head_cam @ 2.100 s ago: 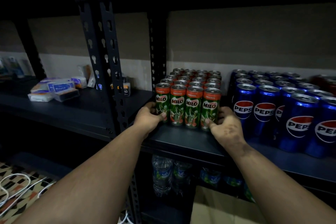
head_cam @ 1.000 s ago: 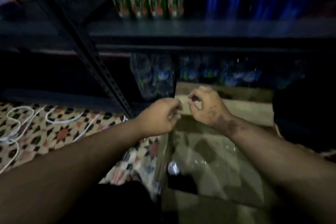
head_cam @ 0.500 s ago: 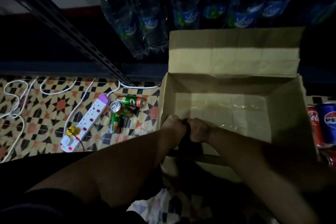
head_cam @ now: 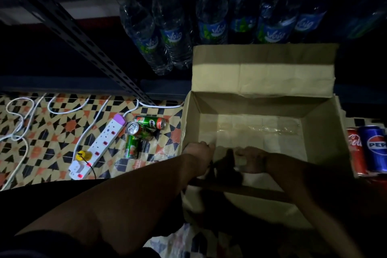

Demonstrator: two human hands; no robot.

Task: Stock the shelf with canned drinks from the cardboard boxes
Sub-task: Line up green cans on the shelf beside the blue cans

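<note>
An open cardboard box (head_cam: 314, 136) stands on the floor in front of the shelf, with only clear plastic film (head_cam: 257, 130) showing on its bottom. My left hand (head_cam: 199, 153) and my right hand (head_cam: 251, 162) are low inside the box near its front wall, a short gap between them. Both have curled fingers and seem to pinch the film; shadow hides the detail. Three green Milo cans (head_cam: 146, 128) lie on the floor left of the box. A Pepsi can (head_cam: 374, 148) and a red cola can (head_cam: 356, 151) lie right of it.
Water bottles (head_cam: 173, 33) fill the bottom shelf behind the box. A slotted black shelf post (head_cam: 83, 42) runs diagonally at left. A white power strip (head_cam: 98, 144) and white cables (head_cam: 18, 119) lie on the patterned floor tiles.
The view dropped from the Milo and Pepsi rows on the shelf to the box on the floor. My hands went down into the box, met, and have now drawn slightly apart.
</note>
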